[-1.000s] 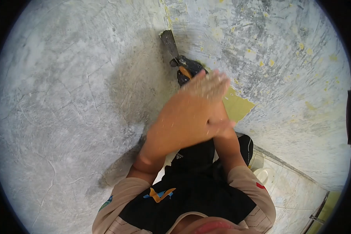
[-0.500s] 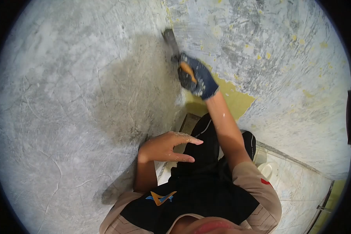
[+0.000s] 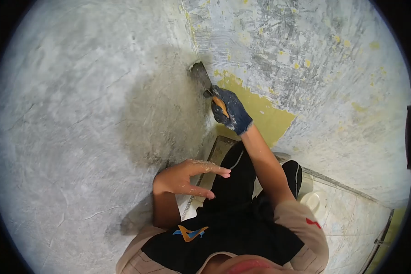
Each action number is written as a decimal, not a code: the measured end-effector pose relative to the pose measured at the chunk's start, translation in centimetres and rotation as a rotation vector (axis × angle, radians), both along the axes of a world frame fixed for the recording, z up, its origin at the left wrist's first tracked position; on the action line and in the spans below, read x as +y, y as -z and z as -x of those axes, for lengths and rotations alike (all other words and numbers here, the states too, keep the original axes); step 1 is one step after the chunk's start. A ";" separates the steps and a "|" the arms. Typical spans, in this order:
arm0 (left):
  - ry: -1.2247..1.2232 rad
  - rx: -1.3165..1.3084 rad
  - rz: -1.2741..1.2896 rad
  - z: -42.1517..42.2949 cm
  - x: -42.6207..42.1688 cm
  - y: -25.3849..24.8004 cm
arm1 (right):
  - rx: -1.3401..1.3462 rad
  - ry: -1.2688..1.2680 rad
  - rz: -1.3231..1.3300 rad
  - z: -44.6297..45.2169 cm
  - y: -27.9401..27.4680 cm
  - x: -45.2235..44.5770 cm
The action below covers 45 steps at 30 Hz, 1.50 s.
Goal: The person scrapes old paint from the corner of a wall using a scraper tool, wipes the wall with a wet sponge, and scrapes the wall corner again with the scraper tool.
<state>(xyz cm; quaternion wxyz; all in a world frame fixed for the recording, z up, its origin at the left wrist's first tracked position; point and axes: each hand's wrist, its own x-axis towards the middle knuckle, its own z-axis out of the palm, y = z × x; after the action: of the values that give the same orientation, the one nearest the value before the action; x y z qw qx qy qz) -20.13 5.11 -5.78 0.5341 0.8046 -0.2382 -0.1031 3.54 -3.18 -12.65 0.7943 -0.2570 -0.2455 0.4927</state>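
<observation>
Head view gives me a broad grey wall (image 3: pixel 68 128) on the left, meeting a scuffed, yellow-flecked wall (image 3: pixel 306 82) at a corner (image 3: pixel 188 23). On that second wall I see a yellow patch (image 3: pixel 265 123). Lower down, the bare left hand (image 3: pixel 177 178) has thumb and fingers spread apart. The gloved right hand (image 3: pixel 232 110) grips a scraper (image 3: pixel 204 80) by its orange handle (image 3: pixel 221 107), the dark blade (image 3: pixel 199 72) angled up beside the corner; whether its edge touches, I can't tell. Pale crumbs (image 3: pixel 197 162) dot the left fingers.

The gloved right hand (image 3: pixel 233 111) is gripping a scraper (image 3: pixel 221 107), its blade (image 3: pixel 200 75) pointing beyond the grip near the wall corner (image 3: pixel 192 34). Yellow paint (image 3: pixel 267 117) is showing right of the grip; below-left, the left hand (image 3: pixel 178 179) is holding its thumb apart.
</observation>
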 end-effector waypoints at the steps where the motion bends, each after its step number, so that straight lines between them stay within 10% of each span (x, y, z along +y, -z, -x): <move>1: -0.023 0.079 -0.025 -0.1 -0.1 -0.2 | -0.095 0.075 0.133 0.0 0.0 -1.0; 3: -0.062 0.175 -0.066 -0.2 0.0 -0.1 | -0.175 0.133 0.247 -1.3 0.8 -2.9; 5: -0.074 0.093 -0.012 -0.5 0.3 0.6 | -0.961 0.158 0.264 -4.1 2.5 -4.8; 7: -0.089 0.120 -0.008 -1.0 0.6 0.7 | -0.789 0.072 0.450 -4.3 1.1 -7.5; 9: -0.121 0.143 0.063 -1.5 0.4 1.3 | -1.668 0.492 0.161 -5.2 4.8 -9.7; 12: -0.169 0.184 0.157 -1.6 0.5 2.4 | -1.198 0.262 0.366 -4.8 6.7 -12.6; 22: -0.337 0.871 0.368 -1.3 1.2 5.1 | -1.198 -0.121 0.256 -7.4 2.8 -13.4; 24: -0.306 1.007 0.311 -1.2 1.4 5.0 | -1.055 -0.430 0.646 -6.9 -0.6 -13.7; 34: -0.475 1.194 0.970 -0.1 0.9 1.6 | -0.519 -0.175 0.685 -0.2 -6.5 -21.8; 45: -0.844 0.992 0.309 -0.8 -6.7 -15.2 | -0.465 0.261 0.857 9.4 -21.5 -26.9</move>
<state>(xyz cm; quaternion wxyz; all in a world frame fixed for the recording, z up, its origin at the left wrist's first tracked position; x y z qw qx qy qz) -19.34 -1.62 9.37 0.6838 0.6004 0.3589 -0.2075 -5.84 -30.12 8.88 0.5966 -0.6916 -0.1572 0.3756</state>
